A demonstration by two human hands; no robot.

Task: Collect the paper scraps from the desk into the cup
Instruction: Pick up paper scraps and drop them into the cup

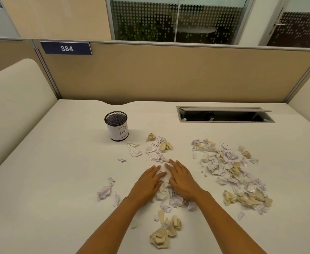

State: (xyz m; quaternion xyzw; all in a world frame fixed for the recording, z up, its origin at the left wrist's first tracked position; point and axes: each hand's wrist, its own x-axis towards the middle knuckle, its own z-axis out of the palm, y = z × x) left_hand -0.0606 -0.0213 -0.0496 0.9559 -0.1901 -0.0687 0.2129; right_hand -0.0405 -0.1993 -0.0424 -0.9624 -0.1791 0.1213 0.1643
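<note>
White and tan paper scraps lie scattered over the desk. A large pile of scraps spreads at the right. Smaller clusters lie behind my hands, at the left and near the front edge. My left hand and my right hand rest flat, side by side, fingers extended, flanking a heap of scraps between and under the palms. A black mesh cup with a white label marked "B" stands upright at the back left, well clear of both hands.
An open cable hatch is sunk into the desk at the back right. A tan partition with a "384" plate closes the back. Cream side panels flank the desk.
</note>
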